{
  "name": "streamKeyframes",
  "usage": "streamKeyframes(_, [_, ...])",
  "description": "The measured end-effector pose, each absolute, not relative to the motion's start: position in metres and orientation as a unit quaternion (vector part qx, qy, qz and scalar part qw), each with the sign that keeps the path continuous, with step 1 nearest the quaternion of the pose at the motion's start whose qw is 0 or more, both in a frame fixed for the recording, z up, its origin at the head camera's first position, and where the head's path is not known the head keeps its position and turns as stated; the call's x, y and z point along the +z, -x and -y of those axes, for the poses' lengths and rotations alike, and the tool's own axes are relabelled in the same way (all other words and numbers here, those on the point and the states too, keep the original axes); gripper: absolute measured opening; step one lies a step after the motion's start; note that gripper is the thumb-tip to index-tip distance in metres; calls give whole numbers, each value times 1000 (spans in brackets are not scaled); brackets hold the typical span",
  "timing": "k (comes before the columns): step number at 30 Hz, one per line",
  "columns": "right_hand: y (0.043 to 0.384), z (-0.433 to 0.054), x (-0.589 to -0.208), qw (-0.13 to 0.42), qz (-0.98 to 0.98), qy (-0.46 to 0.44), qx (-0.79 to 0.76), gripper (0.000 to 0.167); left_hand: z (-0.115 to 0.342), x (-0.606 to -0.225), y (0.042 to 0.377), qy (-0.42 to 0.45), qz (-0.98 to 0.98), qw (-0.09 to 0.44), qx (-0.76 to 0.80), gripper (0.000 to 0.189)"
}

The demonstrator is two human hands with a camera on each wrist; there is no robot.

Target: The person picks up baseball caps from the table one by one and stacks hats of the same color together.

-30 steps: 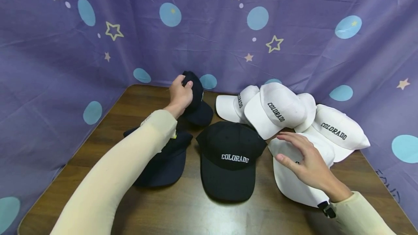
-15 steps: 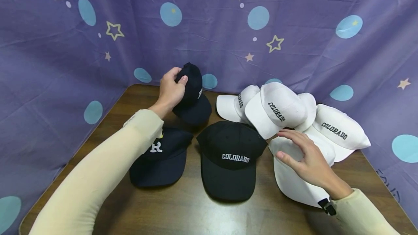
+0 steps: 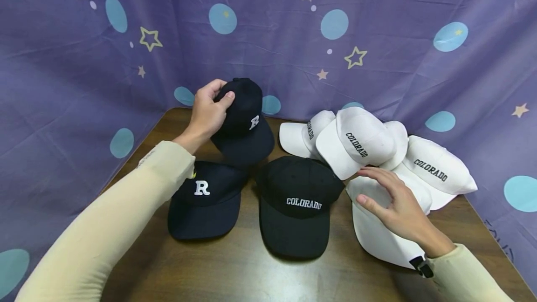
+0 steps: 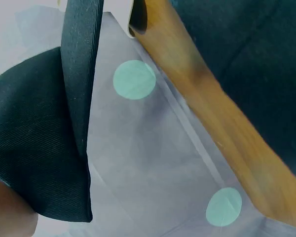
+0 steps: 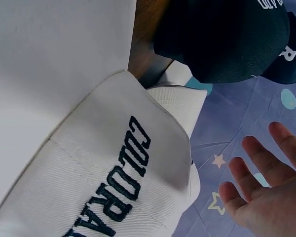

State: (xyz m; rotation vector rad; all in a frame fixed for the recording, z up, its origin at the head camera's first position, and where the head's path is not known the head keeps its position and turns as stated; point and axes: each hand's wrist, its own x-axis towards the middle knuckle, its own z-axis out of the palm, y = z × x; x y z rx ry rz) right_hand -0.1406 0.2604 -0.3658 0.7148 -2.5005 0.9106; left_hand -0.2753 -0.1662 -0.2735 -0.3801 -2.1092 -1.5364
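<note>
Right now your left hand (image 3: pixel 208 113) grips a navy cap (image 3: pixel 243 106) at the far left of the table (image 3: pixel 201 276). Your thumb lies across the outside of its crown, with the other fingers reaching round behind, partly hidden by the cap. The cap is tilted, its white R facing right and its brim pointing towards the near right; you can't tell from here whether that brim touches the wood.

Your right hand (image 3: pixel 394 206) has its fingers apart and loosely bent, thumb well away from the rest, with hold of nothing. It hangs over the near white cap (image 3: pixel 371 234) on the right; whether any finger touches that cap, you can't tell. A dark strap (image 3: pixel 421 267) sits by your right cuff.

Nearer you on the left lies a second R cap (image 3: pixel 205 216), also navy, its brim towards you and a yellow mark partly behind your left sleeve (image 3: pixel 169 167). To its right, just beside it, is a black cap (image 3: pixel 293 236) lettered COLORADO in white, brim also towards you.

Further right and far, white caps lie overlapping: a small-looking left one (image 3: pixel 293 139), a tilted middle one (image 3: pixel 369 129) and a right one (image 3: pixel 436 162), all with dark lettering. Behind the table hangs a purple cloth (image 3: pixel 268 55) with stars and blue spots.
</note>
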Motion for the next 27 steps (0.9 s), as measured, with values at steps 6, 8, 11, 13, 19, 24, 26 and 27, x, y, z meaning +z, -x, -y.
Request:
streamKeyframes(6, [140,-260,-366,191,890,-256,327,54,175,-269,269,178,730,232,-618,11])
streamKeyframes(8, [140,-260,-367,189,889,-256,329,54,178,-268,266,185,723,227,-625,9])
streamKeyframes(11, [140,-260,-367,187,888,-258,332,54,184,-267,262,197,718,220,-630,10])
streamKeyframes(13, [140,-260,-367,186,887,-259,334,55,187,-268,259,209,712,213,-636,10])
streamKeyframes(19, [139,-259,-367,185,882,-269,341,58,195,-270,251,244,696,190,-649,11])
streamKeyframes(24, [139,-256,-368,181,878,-281,342,68,200,-272,243,264,691,168,-652,12])
streamKeyframes(26, [138,-253,-368,183,876,-285,343,71,204,-272,240,270,682,157,-662,12])
streamKeyframes(27, [138,-252,-368,185,875,-288,343,73,205,-272,238,271,678,153,-665,12])
